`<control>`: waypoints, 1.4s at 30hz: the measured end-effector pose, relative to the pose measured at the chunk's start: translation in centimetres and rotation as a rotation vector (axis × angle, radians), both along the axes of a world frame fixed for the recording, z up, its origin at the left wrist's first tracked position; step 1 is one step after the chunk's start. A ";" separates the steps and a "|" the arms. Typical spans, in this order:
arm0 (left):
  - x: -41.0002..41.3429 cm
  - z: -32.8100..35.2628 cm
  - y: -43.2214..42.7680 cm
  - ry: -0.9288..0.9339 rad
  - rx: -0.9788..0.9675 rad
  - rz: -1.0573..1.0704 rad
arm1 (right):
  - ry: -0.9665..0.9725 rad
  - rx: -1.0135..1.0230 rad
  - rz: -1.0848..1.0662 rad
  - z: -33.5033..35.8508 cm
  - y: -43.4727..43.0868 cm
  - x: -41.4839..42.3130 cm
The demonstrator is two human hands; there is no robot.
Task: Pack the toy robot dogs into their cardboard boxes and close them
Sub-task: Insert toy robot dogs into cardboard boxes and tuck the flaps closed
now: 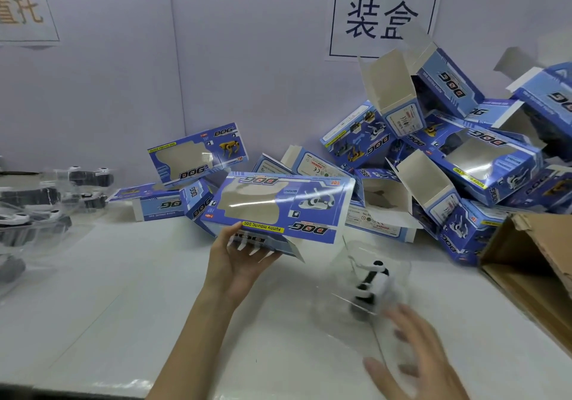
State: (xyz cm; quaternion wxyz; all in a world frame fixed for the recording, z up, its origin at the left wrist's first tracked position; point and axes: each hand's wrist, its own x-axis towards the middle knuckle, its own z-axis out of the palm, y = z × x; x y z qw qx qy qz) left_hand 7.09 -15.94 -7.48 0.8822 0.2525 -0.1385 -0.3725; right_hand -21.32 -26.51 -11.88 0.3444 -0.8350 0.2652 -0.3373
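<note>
Head view: one blue windowed box (278, 207) printed "DOG", plain card showing through the window, right-end flap open, raised above the white table (123, 291). Left hand (238, 260) grips its near-left corner, thumb on the face, fingers beneath. One black-and-white toy robot dog (373, 288) in a clear plastic shell (399, 271) lies on the table, right of the box. Right hand (414, 356) is blurred, fingers spread, holding nothing, just nearer than the dog. Box pile (464, 158) crowds the back right; brown carton (532, 263) bounds the right edge; open tabletop lies left of the hands.

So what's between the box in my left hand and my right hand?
The black-and-white toy dog in a clear tray, seen in the head view.
</note>
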 end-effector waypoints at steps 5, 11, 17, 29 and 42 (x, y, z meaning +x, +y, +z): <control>0.0 0.1 0.2 0.058 -0.053 -0.044 | 0.003 0.065 0.424 1.7 -1.5 -0.1; -0.1 0.3 0.3 0.092 -0.064 -0.044 | 0.009 0.007 0.239 2.9 -5.9 2.4; -0.1 0.2 0.5 0.126 -0.099 -0.055 | 0.113 -0.118 0.164 2.1 -5.7 4.5; -0.3 0.6 1.2 0.204 -0.201 -0.096 | -0.099 0.070 0.217 0.9 -4.9 3.9; -0.1 -0.1 0.7 0.112 -0.214 -0.110 | -0.746 -0.163 -0.214 5.0 -4.1 2.1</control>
